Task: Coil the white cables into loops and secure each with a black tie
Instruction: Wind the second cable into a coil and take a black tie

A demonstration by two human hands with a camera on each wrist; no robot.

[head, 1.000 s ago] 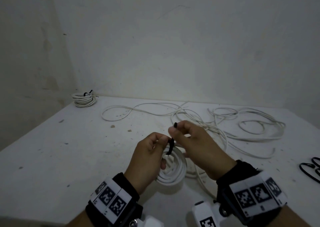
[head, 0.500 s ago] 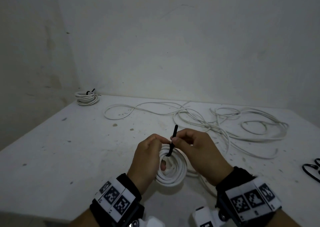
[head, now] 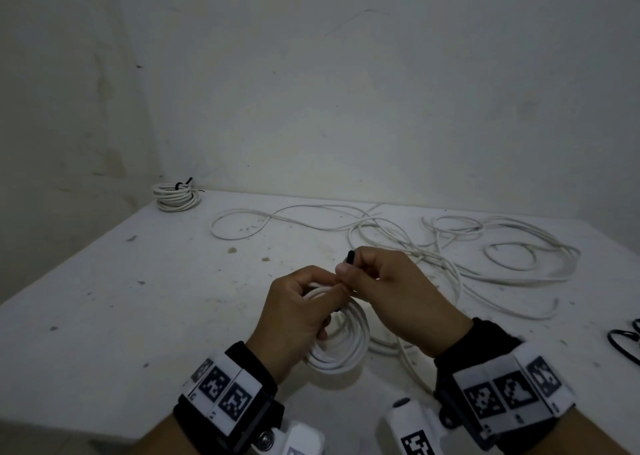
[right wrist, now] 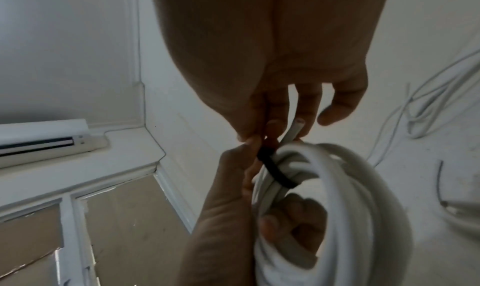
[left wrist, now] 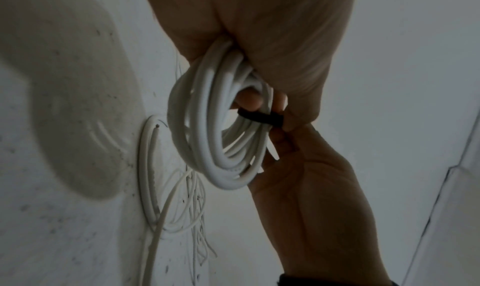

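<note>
Head view: left hand [head: 294, 312] grips the white coil [head: 341, 343], right hand [head: 391, 291] pinches the black tie [head: 350, 257]; I'd pull snug, keeping loops bunched.

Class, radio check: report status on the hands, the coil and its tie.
Left hand grips white coil. Right hand pinches black tie, wrapped round the coil's strands. Loose cable on the table behind; nothing blocking.

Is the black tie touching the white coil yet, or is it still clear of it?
Touching. In the right wrist view the black tie lies wrapped tight across the strands of the white coil, no gap, with the right hand pinching its end; the left wrist view agrees.
</note>
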